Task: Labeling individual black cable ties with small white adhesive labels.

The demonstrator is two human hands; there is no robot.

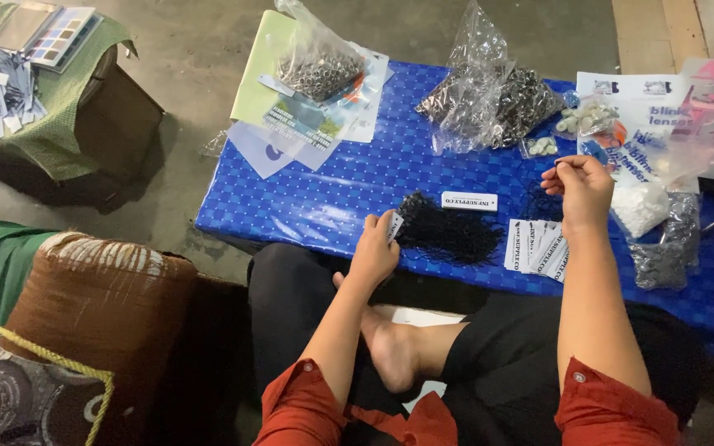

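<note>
My left hand pinches a small white paper tag at the near edge of a low table covered in blue cloth. Just right of it lies a heap of thin black strings. My right hand is raised over the table with thumb and forefinger pinched on a small dark piece, probably a black string. One white tag lies flat beyond the heap. A fanned stack of white tags lies under my right wrist.
Clear bags of small metal rings and dark parts sit at the table's far side, with white beads, papers and packets at right. A brown cushion lies at left; a green-covered stool holds paper slips.
</note>
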